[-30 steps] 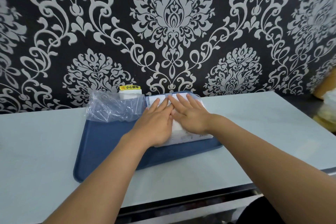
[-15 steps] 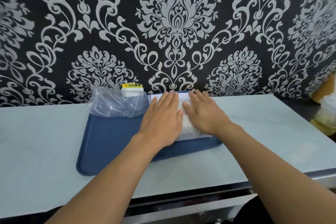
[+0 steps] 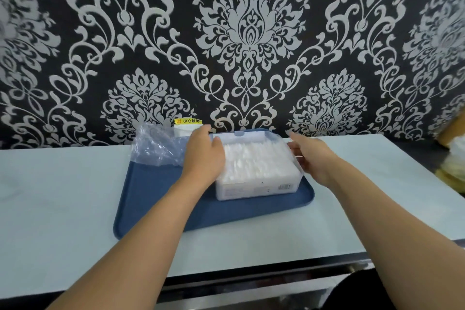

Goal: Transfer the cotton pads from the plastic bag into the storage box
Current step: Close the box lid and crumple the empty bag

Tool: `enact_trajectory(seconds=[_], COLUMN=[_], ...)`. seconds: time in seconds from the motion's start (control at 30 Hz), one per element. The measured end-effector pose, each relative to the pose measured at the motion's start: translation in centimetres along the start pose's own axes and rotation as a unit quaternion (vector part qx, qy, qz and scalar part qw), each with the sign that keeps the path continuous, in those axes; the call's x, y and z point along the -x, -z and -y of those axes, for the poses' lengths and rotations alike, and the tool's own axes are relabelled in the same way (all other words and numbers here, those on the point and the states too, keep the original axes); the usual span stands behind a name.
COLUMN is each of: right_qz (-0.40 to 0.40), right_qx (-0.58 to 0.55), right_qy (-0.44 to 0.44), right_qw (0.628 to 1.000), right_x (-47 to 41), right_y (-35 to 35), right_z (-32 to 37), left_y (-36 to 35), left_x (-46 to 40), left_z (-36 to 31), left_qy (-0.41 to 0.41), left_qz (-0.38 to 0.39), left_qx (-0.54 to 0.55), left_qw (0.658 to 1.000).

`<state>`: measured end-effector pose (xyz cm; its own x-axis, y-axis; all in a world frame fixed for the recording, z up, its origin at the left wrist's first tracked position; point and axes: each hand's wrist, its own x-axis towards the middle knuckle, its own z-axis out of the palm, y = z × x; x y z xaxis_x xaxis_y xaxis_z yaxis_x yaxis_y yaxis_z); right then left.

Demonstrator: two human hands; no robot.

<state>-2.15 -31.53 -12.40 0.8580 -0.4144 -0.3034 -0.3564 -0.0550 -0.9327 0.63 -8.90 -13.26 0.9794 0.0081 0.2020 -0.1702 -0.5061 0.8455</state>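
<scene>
Cotton pads (image 3: 254, 162), white and packed in tight rows, fill the clear rectangular plastic storage box (image 3: 256, 187), and this box is my landmark for every place. The box stands on the dark blue plastic tray (image 3: 156, 199), at the right and far part of it, and the tray lies on the pale blue counter (image 3: 63, 196). A barcode label shows on the near wall of the box, at its right end.

Your left hand (image 3: 203, 156) lies at the left side of the box, with the fingers straight and together, pointing to the far side; the palm seems to touch the left wall, but I cannot tell if it presses. Your right hand (image 3: 310, 156) is at the right side of the box with its grip spread and relaxed, the fingers close to the right wall and holding nothing.

To the left of the box, just beyond your left hand, the crumpled transparent plastic bag (image 3: 157, 147) lies on the far left part of the tray. Behind the bag, against the black wallpaper with silver ornament (image 3: 249, 33), stands a small white object with a yellow label (image 3: 187, 124).
</scene>
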Motion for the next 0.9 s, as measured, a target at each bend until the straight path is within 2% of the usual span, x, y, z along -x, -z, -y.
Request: enact_trajectory(seconds=[0.1,0.2,0.27,0.37,0.43,0.5,0.53,0.6,0.67,0.7,0.73,0.8,0.83,0.9], right_qz=[0.03,0.034,0.057,0.073,0.082,0.11,0.12,0.102,0.058,0.037,0.027,0.065,0.092,0.096], right_qx=[0.036,0.019,0.008,-0.031,-0.087,-0.164,-0.179,-0.133,-0.012,0.073,0.161,0.299,0.36,0.475], right_qy=[-0.01,-0.004,0.002,0.012,0.019,0.014,0.015,0.046,0.141,0.213,0.286,0.375,0.382,0.344], right_qw=[0.999,0.999,0.998,0.997,0.993,0.98,0.976,0.985,0.988,0.974,0.944,0.875,0.846,0.804], right_x=[-0.5,-0.8,-1.1,-0.8,-0.5,-0.4,-0.1,0.7,1.9,2.6,3.5,4.0,3.9,3.7], right_y=[-0.7,-0.5,-0.2,0.2,0.8,1.6,1.8,1.7,0.9,0.4,-0.2,-1.3,-1.8,-2.4], right_z=[-0.4,-0.3,-0.6,-0.7,-0.3,0.0,0.3,0.9,1.3,1.3,1.3,0.5,0.0,-0.5], left_y=[0.3,0.5,0.6,0.8,0.9,1.0,1.1,1.1,1.0,0.9,0.7,0.0,-0.3,-0.5], left_x=[-0.9,-1.3,-1.2,-1.3,-1.7,-1.7,-1.5,-0.9,-0.2,0.2,0.6,1.7,2.1,2.8], left_z=[1.5,1.5,1.0,-0.1,-0.4,-0.5,-0.6,-1.0,-1.3,-1.3,-1.2,-0.8,-0.5,-0.3], left_qy=[0.119,0.186,0.216,0.256,0.267,0.267,0.257,0.204,0.077,0.001,-0.063,-0.122,-0.125,-0.118], left_qz=[0.066,0.071,0.072,0.087,0.098,0.115,0.129,0.146,0.135,0.133,0.143,0.175,0.183,0.181], left_qx=[0.029,0.145,0.228,0.37,0.42,0.428,0.411,0.298,0.135,0.047,-0.035,-0.153,-0.179,-0.197], left_qw=[0.99,0.969,0.947,0.889,0.862,0.856,0.865,0.921,0.979,0.99,0.987,0.965,0.959,0.956])
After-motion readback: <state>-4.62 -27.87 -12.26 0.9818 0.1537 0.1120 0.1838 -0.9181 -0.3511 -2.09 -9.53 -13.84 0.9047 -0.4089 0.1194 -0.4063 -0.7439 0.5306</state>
